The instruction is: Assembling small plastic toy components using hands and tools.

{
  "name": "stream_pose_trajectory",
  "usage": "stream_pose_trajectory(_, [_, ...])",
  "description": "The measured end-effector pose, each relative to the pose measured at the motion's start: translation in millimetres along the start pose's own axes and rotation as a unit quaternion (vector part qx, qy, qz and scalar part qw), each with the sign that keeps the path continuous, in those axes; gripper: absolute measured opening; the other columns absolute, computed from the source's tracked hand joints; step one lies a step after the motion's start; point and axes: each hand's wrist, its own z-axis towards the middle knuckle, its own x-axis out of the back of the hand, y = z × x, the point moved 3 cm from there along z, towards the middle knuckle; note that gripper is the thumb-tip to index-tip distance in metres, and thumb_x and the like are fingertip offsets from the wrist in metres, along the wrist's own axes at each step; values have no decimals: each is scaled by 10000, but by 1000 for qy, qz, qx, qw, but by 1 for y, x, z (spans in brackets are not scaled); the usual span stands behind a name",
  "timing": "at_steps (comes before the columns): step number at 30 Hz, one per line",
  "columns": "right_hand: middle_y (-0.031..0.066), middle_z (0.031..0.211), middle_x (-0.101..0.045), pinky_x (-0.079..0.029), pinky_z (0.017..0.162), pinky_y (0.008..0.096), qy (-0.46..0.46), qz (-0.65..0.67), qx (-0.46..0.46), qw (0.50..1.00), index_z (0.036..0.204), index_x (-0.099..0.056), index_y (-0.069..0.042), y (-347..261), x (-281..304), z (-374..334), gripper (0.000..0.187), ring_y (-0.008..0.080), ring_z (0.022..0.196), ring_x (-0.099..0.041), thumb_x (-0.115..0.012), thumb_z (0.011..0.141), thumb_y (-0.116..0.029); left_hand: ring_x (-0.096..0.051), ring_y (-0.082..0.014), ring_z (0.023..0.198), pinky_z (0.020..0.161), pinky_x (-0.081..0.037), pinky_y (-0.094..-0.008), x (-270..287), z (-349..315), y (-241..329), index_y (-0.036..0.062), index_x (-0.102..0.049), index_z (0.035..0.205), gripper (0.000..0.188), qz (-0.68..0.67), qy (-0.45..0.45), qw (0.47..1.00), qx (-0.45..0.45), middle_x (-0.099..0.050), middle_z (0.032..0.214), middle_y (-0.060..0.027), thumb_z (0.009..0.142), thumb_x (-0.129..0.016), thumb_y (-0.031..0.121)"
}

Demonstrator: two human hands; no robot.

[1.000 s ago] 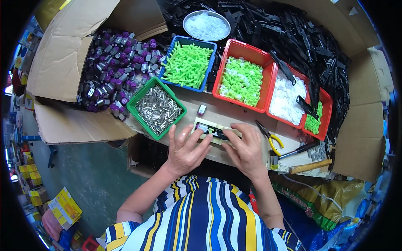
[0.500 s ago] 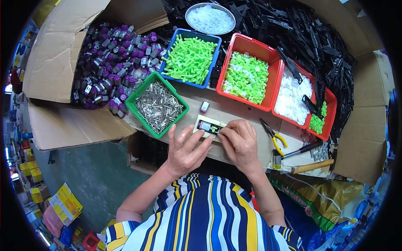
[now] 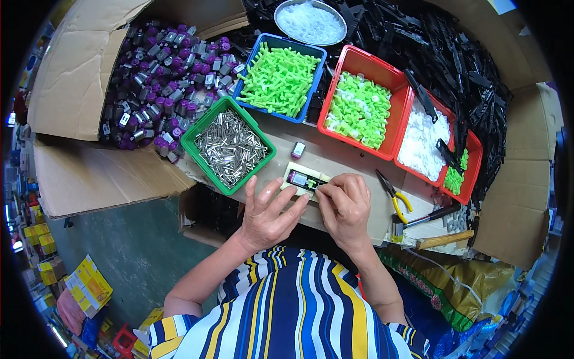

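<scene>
A cream-coloured holder block (image 3: 323, 178) lies on the bench in front of me. In its recess sits a black casing with a small grey-and-purple motor (image 3: 297, 179) and a light green part (image 3: 311, 184). My left hand (image 3: 267, 218) is open, its fingers spread, with fingertips at the block's near left side. At the block's right end my right hand (image 3: 347, 206) is closed in a pinch; whatever is between the fingertips is too small to make out. Another small motor (image 3: 298, 150) stands just beyond the block.
Beyond are a green bin (image 3: 270, 152) of metal pins, a blue bin (image 3: 323, 57) of green sticks and red bins (image 3: 402, 96) of green and white parts. Purple-capped motors (image 3: 161, 78) and black casings (image 3: 418, 36) are heaped behind. Pliers (image 3: 399, 203) and a wooden handle (image 3: 445, 239) lie right.
The whole view has shifted slightly, so the bins and block appear a little further right. Both hands stay at the block in nearly the same pose.
</scene>
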Motion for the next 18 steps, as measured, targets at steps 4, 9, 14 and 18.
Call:
stream_pose_trajectory(4, [49, 896, -613, -410, 766, 363, -9, 3, 0, 1000, 886, -694, -52, 1, 2, 1, 160, 236, 900, -598, -764, 744, -38, -513, -256, 1200, 1176, -202, -584, -2, -2, -1, 171, -738, 1071, 274, -7, -1, 1000, -2, -625, 1117, -24, 798, -743, 194])
stream_pose_trajectory(9, [53, 897, -616, -427, 763, 365, -19, 11, 1, 1000, 885, -693, -44, 3, 3, 3, 161, 242, 902, -600, -764, 741, -29, -514, -254, 1200, 1180, -196, -580, 0, -2, -2, 170, -738, 1076, 275, -12, -2, 1000, 0, -625, 1115, -25, 801, -735, 185])
stream_pose_trajectory(14, [57, 879, -619, -444, 751, 364, 14, 36, -11, 999, 870, -693, -38, 5, 0, 2, 158, 246, 881, -604, -766, 731, -15, -513, -253, 1200, 1184, -193, -579, 1, -1, -1, 166, -742, 1063, 275, -7, -4, 1000, -1, -623, 1108, -23, 788, -737, 176])
stream_pose_trajectory(18, [55, 867, -620, -443, 740, 357, 24, 35, -12, 999, 862, -695, -43, 5, -1, 2, 159, 246, 871, -606, -768, 724, -12, -514, -252, 1194, 1186, -193, -575, 2, -2, -1, 165, -744, 1058, 274, -4, -8, 1000, -2, -622, 1104, -21, 785, -735, 171])
